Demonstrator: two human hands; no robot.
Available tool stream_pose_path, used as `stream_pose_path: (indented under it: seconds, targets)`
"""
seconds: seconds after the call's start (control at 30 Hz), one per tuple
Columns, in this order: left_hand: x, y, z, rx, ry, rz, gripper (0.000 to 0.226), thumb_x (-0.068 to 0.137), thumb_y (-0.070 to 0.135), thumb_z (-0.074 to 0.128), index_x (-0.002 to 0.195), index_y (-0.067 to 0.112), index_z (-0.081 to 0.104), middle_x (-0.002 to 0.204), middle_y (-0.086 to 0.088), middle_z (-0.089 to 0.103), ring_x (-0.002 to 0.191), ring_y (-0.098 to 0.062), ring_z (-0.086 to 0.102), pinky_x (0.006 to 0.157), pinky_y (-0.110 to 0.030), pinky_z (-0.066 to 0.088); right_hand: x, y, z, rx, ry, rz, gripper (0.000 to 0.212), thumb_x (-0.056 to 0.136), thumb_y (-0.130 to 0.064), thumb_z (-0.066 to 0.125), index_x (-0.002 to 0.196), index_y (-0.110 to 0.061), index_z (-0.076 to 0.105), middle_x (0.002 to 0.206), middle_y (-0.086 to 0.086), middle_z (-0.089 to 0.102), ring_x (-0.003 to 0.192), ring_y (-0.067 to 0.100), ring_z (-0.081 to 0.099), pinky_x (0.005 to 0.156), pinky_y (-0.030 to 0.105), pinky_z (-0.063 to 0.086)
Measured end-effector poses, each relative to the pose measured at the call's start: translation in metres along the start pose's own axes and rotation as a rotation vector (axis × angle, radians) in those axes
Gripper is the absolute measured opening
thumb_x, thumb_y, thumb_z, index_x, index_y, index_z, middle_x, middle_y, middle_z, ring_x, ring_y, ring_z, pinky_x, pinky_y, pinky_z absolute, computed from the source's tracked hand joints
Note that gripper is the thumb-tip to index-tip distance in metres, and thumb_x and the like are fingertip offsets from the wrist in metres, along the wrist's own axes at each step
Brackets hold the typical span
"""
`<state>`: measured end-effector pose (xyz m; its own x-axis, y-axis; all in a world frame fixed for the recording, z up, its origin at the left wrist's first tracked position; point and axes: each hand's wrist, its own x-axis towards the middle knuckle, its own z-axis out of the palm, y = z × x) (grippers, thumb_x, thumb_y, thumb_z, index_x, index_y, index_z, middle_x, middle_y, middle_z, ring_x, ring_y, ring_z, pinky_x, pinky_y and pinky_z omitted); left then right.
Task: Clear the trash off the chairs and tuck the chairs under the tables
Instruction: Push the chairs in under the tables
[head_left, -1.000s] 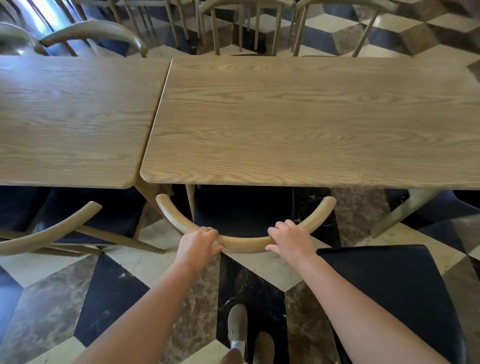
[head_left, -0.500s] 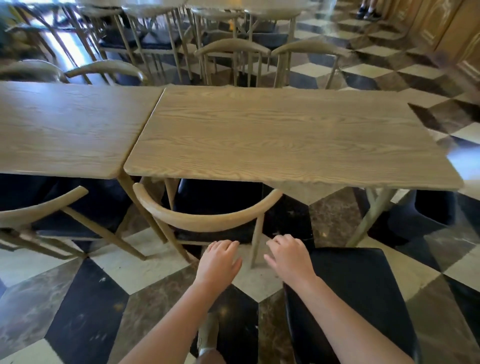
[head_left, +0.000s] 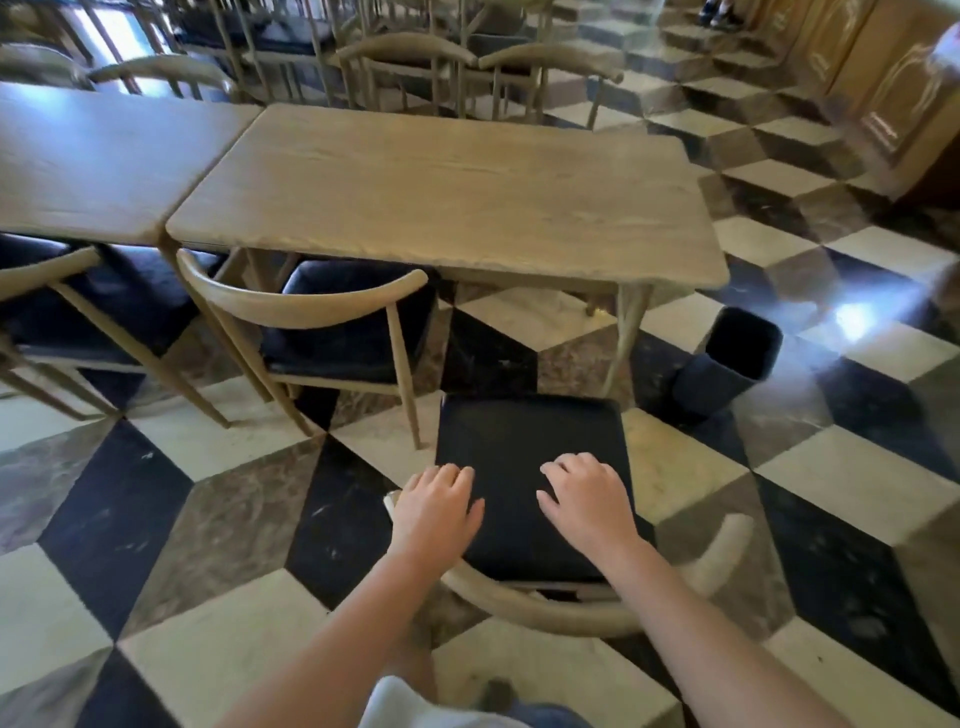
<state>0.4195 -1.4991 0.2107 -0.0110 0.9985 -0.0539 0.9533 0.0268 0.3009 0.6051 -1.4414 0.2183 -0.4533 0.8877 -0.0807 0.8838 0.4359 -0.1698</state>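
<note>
A wooden chair with a black seat (head_left: 524, 457) stands pulled out in front of the right table (head_left: 457, 192), its curved backrest (head_left: 545, 613) nearest me. My left hand (head_left: 436, 512) hovers over the seat's left rear corner, fingers spread, holding nothing. Over the right rear of the same seat is my right hand (head_left: 589, 499), also open. I see no trash on this seat. A second chair (head_left: 311, 312) sits partly tucked under the same table on the left.
A black bin (head_left: 727, 364) stands on the checkered floor beside the table's right leg. The left table (head_left: 93, 161) has another chair (head_left: 47, 275) at it. More chairs line the far side. Wooden cabinets are at the top right.
Both hands let go of the left chair's backrest, now nearer the table. My view swung right, and the hands now hover over the pulled-out chair's seat.
</note>
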Motion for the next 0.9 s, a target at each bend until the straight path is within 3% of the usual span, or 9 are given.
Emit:
stream_pose_path:
  seconds: [0.27,0.4,0.5,0.67,0.9]
  targets:
    - [-0.068,0.074,0.063,0.059,-0.213,0.158,0.04,0.093,0.043,0.039,0.123,0.019,0.049,0.122,0.002,0.058,0.115,-0.018,0.051,0.105,-0.035,0.034,-0.12,0.038,0.036,0.028,-0.1,0.066,0.043,0.093,-0.046,0.042,0.125,-0.02,0.054,0.122,-0.001,0.06,0.114,0.018,0.051,0.095,0.035,0.041]
    - [-0.08,0.08,0.071,0.026,-0.245,0.144,0.034,0.09,0.047,0.041,0.111,0.025,0.055,0.111,0.007,0.06,0.108,-0.014,0.053,0.102,-0.033,0.035,-0.151,0.056,0.047,0.075,-0.174,0.043,0.046,0.093,-0.047,0.04,0.129,-0.02,0.049,0.124,-0.001,0.056,0.117,0.017,0.046,0.099,0.032,0.038]
    - [-0.084,0.077,0.073,0.01,-0.254,0.133,0.031,0.09,0.046,0.045,0.113,0.028,0.055,0.112,0.01,0.059,0.11,-0.011,0.051,0.104,-0.031,0.034,-0.152,0.06,0.049,0.07,-0.195,0.0,0.045,0.093,-0.043,0.047,0.131,-0.02,0.047,0.126,-0.001,0.052,0.119,0.017,0.043,0.101,0.031,0.036]
    - [-0.076,0.073,0.067,-0.053,-0.274,0.071,0.031,0.085,0.044,0.058,0.113,0.03,0.059,0.115,0.01,0.06,0.113,-0.011,0.051,0.105,-0.032,0.035,-0.142,0.066,0.045,0.055,-0.213,-0.017,0.04,0.089,-0.04,0.057,0.123,-0.02,0.051,0.12,-0.001,0.055,0.112,0.016,0.047,0.09,0.028,0.042]
    - [-0.063,0.064,0.063,-0.041,-0.346,0.014,0.034,0.085,0.045,0.056,0.113,0.028,0.062,0.112,0.008,0.06,0.108,-0.011,0.05,0.09,-0.03,0.045,-0.13,0.074,0.045,-0.045,-0.196,-0.044,0.032,0.087,-0.042,0.059,0.107,-0.017,0.059,0.102,0.001,0.061,0.096,0.019,0.053,0.075,0.029,0.046]
